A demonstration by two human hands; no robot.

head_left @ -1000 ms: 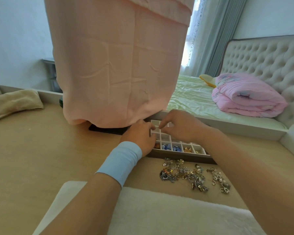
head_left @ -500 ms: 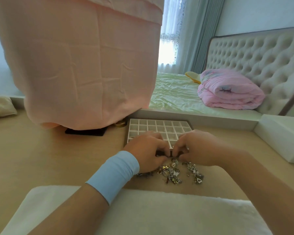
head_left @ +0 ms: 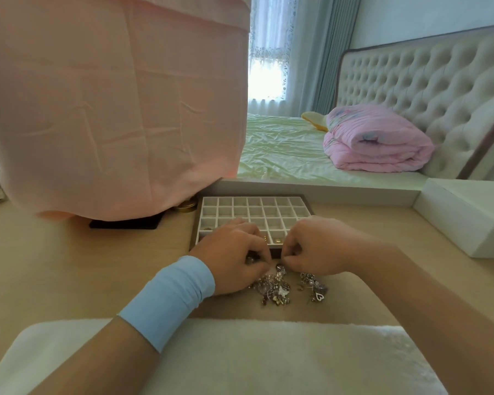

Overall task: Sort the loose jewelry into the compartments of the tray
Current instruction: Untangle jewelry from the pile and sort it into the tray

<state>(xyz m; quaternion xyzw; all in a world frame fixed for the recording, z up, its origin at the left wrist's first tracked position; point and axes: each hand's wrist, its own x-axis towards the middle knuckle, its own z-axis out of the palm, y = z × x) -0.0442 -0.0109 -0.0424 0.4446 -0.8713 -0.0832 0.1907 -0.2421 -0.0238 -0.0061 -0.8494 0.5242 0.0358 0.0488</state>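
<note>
Both hands have come back from the tray (head_left: 251,200) to the loose jewelry (head_left: 280,289), so one drop looks done and the next pick begun. The left hand (head_left: 234,258) and right hand (head_left: 317,249) curl their fingers (head_left: 264,255) tip to tip. I cannot tell whether they pinch a piece. The jewelry is a tangled, glinting heap on the table (head_left: 69,266), just beneath and nearer than the fingers, with the mostly unfilled tray just beyond them.

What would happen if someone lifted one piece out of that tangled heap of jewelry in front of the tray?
Neighbours would probably come along, since the jewelry heap looks interlocked, chains and charms together. The pieces likely hang limp, being thin links. The small heart charm seems light and might slide easily on the smooth table.
</note>
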